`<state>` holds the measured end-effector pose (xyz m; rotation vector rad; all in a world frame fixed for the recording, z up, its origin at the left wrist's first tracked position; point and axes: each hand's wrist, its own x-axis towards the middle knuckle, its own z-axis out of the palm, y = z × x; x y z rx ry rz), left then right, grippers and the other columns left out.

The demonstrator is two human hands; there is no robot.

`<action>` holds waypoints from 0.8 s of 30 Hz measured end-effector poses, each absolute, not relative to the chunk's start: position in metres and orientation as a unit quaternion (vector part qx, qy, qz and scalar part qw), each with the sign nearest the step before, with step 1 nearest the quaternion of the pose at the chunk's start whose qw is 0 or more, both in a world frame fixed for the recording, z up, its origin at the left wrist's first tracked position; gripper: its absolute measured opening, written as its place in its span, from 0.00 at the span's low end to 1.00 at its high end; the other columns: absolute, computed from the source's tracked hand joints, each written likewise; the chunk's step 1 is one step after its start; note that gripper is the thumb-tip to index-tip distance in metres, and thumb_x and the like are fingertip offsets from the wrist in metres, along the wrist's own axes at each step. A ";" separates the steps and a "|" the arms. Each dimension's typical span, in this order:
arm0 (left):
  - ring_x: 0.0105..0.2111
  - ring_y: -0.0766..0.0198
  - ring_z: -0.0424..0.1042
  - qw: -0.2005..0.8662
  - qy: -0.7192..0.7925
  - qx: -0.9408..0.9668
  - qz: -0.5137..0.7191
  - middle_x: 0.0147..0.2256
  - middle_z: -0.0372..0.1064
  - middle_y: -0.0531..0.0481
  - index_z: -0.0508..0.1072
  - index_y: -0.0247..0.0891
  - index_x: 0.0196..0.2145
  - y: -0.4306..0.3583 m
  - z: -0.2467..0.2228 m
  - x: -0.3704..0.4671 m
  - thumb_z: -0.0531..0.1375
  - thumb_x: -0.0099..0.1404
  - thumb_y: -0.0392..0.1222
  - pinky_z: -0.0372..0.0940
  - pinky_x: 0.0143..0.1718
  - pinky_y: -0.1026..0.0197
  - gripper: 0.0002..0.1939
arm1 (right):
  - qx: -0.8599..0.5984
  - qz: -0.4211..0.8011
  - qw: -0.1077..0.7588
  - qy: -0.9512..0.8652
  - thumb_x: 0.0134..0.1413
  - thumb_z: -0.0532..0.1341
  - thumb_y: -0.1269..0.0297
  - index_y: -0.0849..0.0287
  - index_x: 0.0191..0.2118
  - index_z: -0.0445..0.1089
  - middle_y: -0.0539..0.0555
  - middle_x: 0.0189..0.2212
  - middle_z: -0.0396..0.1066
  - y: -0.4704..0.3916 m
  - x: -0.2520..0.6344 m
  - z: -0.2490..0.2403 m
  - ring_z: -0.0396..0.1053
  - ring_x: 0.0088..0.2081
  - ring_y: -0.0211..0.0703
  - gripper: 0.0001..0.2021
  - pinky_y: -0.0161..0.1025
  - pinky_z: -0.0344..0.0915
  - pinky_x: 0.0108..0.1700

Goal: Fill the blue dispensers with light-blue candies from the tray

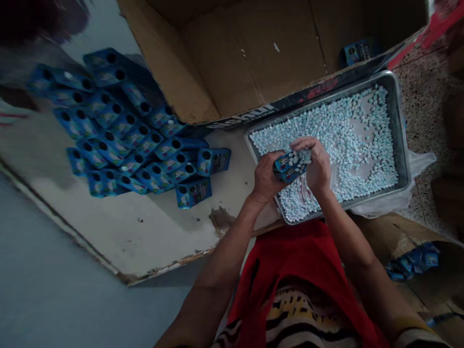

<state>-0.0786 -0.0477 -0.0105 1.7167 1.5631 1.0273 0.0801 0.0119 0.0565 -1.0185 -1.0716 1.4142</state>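
My left hand [267,175] is wrapped round small blue printed boxes [286,166], seemingly two side by side, held over the near left part of a metal tray [401,140]. Cupped against the boxes' upper end, my right hand [316,164] holds a heap of small pale blue and white pellets [300,157], some lying on top of the boxes. Many more loose pellets [333,125] cover the tray floor, with bare patches toward its right side. How full the held boxes are is hidden by the hand and pellets.
Left on the worn table [152,237] stand several rows of similar blue boxes [137,135] with dark round holes. A large open carton [253,53] lies behind the tray, one blue box [357,52] inside. Lower right, another carton [398,232] holds blue packs [413,261].
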 end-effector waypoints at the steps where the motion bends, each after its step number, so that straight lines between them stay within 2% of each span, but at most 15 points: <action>1: 0.54 0.47 0.78 0.294 0.596 0.629 0.403 0.54 0.78 0.42 0.72 0.44 0.58 -0.047 -0.012 -0.078 0.78 0.56 0.57 0.74 0.57 0.45 0.37 | -0.411 0.597 0.491 -0.483 0.70 0.56 0.40 0.48 0.41 0.80 0.54 0.46 0.81 0.005 0.084 0.060 0.76 0.57 0.54 0.22 0.56 0.66 0.68; 3: 0.53 0.49 0.79 0.305 0.586 0.620 0.422 0.53 0.78 0.42 0.72 0.43 0.58 -0.045 -0.013 -0.078 0.76 0.58 0.57 0.74 0.57 0.46 0.35 | -0.392 0.599 0.434 -0.547 0.70 0.55 0.37 0.47 0.48 0.82 0.53 0.55 0.81 -0.009 0.101 0.067 0.71 0.67 0.57 0.25 0.61 0.57 0.75; 4: 0.53 0.49 0.79 0.321 0.568 0.628 0.425 0.52 0.78 0.42 0.72 0.43 0.58 -0.044 -0.013 -0.078 0.76 0.59 0.57 0.74 0.56 0.46 0.35 | -0.402 0.585 0.436 -0.554 0.70 0.54 0.36 0.47 0.50 0.82 0.53 0.58 0.80 -0.013 0.113 0.068 0.69 0.69 0.59 0.26 0.63 0.57 0.75; 6: 0.53 0.49 0.80 0.360 0.537 0.635 0.423 0.53 0.78 0.40 0.72 0.41 0.58 -0.041 -0.012 -0.078 0.77 0.57 0.60 0.74 0.56 0.46 0.38 | -0.477 0.522 0.445 -0.550 0.72 0.54 0.40 0.47 0.51 0.82 0.54 0.61 0.79 -0.010 0.143 0.060 0.72 0.67 0.59 0.24 0.66 0.60 0.73; 8: 0.54 0.48 0.80 0.374 0.544 0.608 0.440 0.54 0.78 0.38 0.71 0.40 0.59 -0.040 -0.010 -0.078 0.78 0.55 0.62 0.75 0.56 0.46 0.42 | -0.603 0.384 0.370 -0.593 0.67 0.63 0.44 0.49 0.51 0.82 0.59 0.62 0.77 0.010 0.170 0.039 0.71 0.66 0.60 0.19 0.66 0.60 0.72; 10: 0.53 0.47 0.81 0.386 0.549 0.583 0.459 0.55 0.78 0.38 0.71 0.40 0.59 -0.043 -0.009 -0.077 0.78 0.53 0.63 0.75 0.56 0.45 0.43 | -0.661 0.249 0.305 -0.639 0.56 0.69 0.35 0.53 0.48 0.82 0.65 0.61 0.75 0.041 0.184 0.013 0.69 0.65 0.67 0.27 0.68 0.60 0.70; 12: 0.53 0.46 0.81 0.406 0.549 0.560 0.469 0.54 0.79 0.39 0.71 0.41 0.59 -0.050 -0.010 -0.073 0.79 0.53 0.62 0.75 0.56 0.44 0.43 | -0.647 0.189 0.228 -0.703 0.51 0.68 0.28 0.57 0.53 0.80 0.70 0.64 0.71 0.070 0.184 -0.010 0.66 0.66 0.72 0.37 0.70 0.59 0.69; 15: 0.53 0.47 0.81 0.410 0.602 0.473 0.495 0.54 0.78 0.42 0.69 0.44 0.61 -0.059 -0.019 -0.068 0.79 0.53 0.62 0.77 0.55 0.42 0.44 | -0.611 0.134 0.126 -0.770 0.55 0.64 0.26 0.57 0.67 0.70 0.71 0.74 0.58 0.094 0.165 -0.031 0.54 0.74 0.75 0.46 0.74 0.52 0.71; 17: 0.54 0.46 0.80 0.413 0.627 0.424 0.506 0.56 0.76 0.41 0.66 0.45 0.62 -0.062 -0.032 -0.064 0.79 0.50 0.65 0.76 0.57 0.40 0.49 | -0.608 0.102 0.092 -0.782 0.59 0.61 0.28 0.57 0.72 0.62 0.72 0.76 0.52 0.095 0.150 -0.039 0.48 0.76 0.76 0.47 0.75 0.49 0.71; 18: 0.55 0.46 0.79 0.419 0.626 0.415 0.510 0.56 0.75 0.41 0.65 0.45 0.62 -0.063 -0.038 -0.063 0.80 0.48 0.67 0.76 0.57 0.39 0.52 | -0.607 0.094 0.081 -0.785 0.60 0.62 0.30 0.56 0.73 0.62 0.71 0.76 0.53 0.092 0.145 -0.041 0.49 0.75 0.76 0.45 0.75 0.50 0.71; 20: 0.56 0.46 0.78 0.433 0.610 0.419 0.515 0.57 0.73 0.41 0.62 0.46 0.62 -0.067 -0.048 -0.058 0.80 0.42 0.71 0.75 0.58 0.40 0.58 | -0.595 0.099 0.063 -0.795 0.63 0.62 0.34 0.55 0.69 0.67 0.71 0.71 0.61 0.083 0.139 -0.043 0.56 0.71 0.74 0.38 0.70 0.56 0.68; 22: 0.57 0.46 0.77 0.444 0.588 0.435 0.518 0.58 0.71 0.40 0.61 0.47 0.62 -0.075 -0.049 -0.055 0.79 0.38 0.73 0.75 0.60 0.41 0.61 | -0.577 0.125 0.049 -0.806 0.66 0.61 0.40 0.55 0.61 0.74 0.69 0.62 0.70 0.070 0.142 -0.042 0.65 0.64 0.70 0.29 0.64 0.62 0.64; 24: 0.57 0.46 0.77 0.468 0.568 0.443 0.512 0.59 0.70 0.40 0.61 0.47 0.62 -0.086 -0.041 -0.055 0.78 0.38 0.75 0.74 0.60 0.43 0.61 | -0.564 0.162 0.045 -0.808 0.68 0.61 0.44 0.56 0.53 0.78 0.68 0.53 0.75 0.058 0.150 -0.039 0.70 0.57 0.65 0.22 0.58 0.67 0.58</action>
